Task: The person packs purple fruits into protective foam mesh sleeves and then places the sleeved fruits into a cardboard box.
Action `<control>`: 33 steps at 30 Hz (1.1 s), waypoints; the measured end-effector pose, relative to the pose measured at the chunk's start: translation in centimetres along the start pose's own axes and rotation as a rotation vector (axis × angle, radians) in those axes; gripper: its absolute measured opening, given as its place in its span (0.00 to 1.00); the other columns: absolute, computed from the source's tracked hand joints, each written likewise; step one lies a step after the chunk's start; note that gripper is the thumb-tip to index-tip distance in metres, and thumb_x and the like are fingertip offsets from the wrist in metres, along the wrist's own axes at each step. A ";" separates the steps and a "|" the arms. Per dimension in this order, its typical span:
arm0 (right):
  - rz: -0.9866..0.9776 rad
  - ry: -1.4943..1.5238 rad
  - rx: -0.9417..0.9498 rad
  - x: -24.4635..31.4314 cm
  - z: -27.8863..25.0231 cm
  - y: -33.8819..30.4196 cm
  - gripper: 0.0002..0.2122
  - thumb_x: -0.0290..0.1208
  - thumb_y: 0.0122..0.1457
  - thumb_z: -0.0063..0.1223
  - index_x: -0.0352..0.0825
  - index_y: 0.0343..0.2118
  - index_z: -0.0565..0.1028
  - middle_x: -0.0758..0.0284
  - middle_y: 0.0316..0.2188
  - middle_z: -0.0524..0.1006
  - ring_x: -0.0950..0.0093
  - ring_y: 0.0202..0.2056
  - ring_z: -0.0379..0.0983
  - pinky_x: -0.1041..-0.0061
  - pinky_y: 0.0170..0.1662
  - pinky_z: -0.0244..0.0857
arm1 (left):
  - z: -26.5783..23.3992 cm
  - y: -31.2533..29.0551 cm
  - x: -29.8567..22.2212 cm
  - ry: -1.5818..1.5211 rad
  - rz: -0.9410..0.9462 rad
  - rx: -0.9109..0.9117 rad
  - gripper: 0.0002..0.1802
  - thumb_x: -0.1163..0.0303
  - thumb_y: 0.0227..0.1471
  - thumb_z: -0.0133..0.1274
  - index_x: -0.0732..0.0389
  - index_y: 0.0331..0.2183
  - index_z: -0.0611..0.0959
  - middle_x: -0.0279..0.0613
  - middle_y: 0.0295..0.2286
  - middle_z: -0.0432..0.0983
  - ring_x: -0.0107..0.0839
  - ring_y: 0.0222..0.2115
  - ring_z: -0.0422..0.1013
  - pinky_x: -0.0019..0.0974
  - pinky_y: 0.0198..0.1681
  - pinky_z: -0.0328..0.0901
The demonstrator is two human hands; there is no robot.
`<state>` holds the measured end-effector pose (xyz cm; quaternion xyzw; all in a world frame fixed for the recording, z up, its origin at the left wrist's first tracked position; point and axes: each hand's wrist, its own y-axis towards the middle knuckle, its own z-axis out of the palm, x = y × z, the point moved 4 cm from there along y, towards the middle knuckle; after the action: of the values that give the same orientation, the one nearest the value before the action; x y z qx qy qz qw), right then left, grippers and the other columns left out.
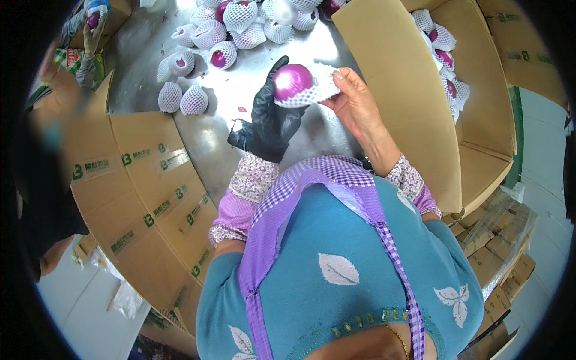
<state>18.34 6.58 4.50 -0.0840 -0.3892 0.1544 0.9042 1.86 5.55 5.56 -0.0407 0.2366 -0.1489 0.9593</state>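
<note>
A shiny round purple bulb that looks like a red onion (293, 81) rests in my left hand (271, 115), which wears a black glove. The black fingers curl around its left side and underneath. A white foam net sleeve (322, 84) covers the onion's lower part and stretches out to the right. My bare right hand (359, 103) pinches the loose end of that sleeve between thumb and fingers. The onion's upper face is uncovered. Both hands are above a shiny metal table (213, 129).
Several net-wrapped onions (209, 35) lie across the table's far side. At right stands an open cardboard box (487, 129) holding more wrapped onions (445, 58); its flap (402, 102) leans toward me. Another carton (141, 174) stands at left. A co-worker's hand (92, 41) holds an onion at far left.
</note>
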 end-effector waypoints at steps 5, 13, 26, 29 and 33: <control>-0.007 -0.039 0.128 -0.3 0.3 -0.3 0.05 0.30 0.67 0.50 0.36 0.42 0.71 0.67 0.41 0.78 0.75 0.43 0.76 0.66 0.52 0.71 | -2.4 1.0 0.6 0.332 0.147 -0.144 0.36 0.48 0.59 0.50 0.62 0.60 0.66 0.47 0.53 0.70 0.42 0.53 0.70 0.48 0.57 0.65; -0.062 0.053 -0.009 0.2 -2.4 0.7 0.08 0.30 0.68 0.48 0.36 0.47 0.71 0.69 0.43 0.77 0.80 0.46 0.74 0.74 0.51 0.68 | 0.1 0.5 0.1 1.004 0.438 0.043 0.27 0.58 0.66 0.44 0.66 0.58 0.67 0.48 0.53 0.68 0.38 0.54 0.66 0.41 0.60 0.60; -0.113 -0.223 0.021 2.1 0.2 -1.1 0.27 0.29 0.57 0.63 0.33 0.57 0.65 0.63 0.48 0.72 0.73 0.49 0.72 0.71 0.56 0.68 | 3.2 0.1 -1.0 1.322 0.579 0.098 0.34 0.64 0.49 0.66 0.64 0.54 0.72 0.49 0.52 0.66 0.40 0.51 0.69 0.38 0.51 0.68; -0.073 -0.064 0.052 2.1 -0.7 -0.9 0.24 0.32 0.60 0.58 0.33 0.57 0.65 0.61 0.50 0.72 0.71 0.51 0.72 0.68 0.57 0.68 | 1.7 0.0 -0.9 0.962 0.300 -0.029 0.22 0.75 0.55 0.58 0.65 0.51 0.73 0.41 0.44 0.73 0.26 0.41 0.72 0.30 0.42 0.70; 0.022 0.161 0.044 1.6 -1.4 -1.2 0.25 0.36 0.63 0.53 0.30 0.59 0.64 0.56 0.54 0.71 0.67 0.55 0.71 0.64 0.60 0.67 | 0.2 0.4 -1.0 0.871 0.185 -0.132 0.15 0.70 0.63 0.48 0.67 0.49 0.76 0.40 0.40 0.75 0.24 0.33 0.72 0.27 0.35 0.70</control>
<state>20.66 5.95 4.93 -0.0806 -0.3108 0.1657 0.9324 1.26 6.20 6.14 -0.0140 0.6298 -0.0505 0.7750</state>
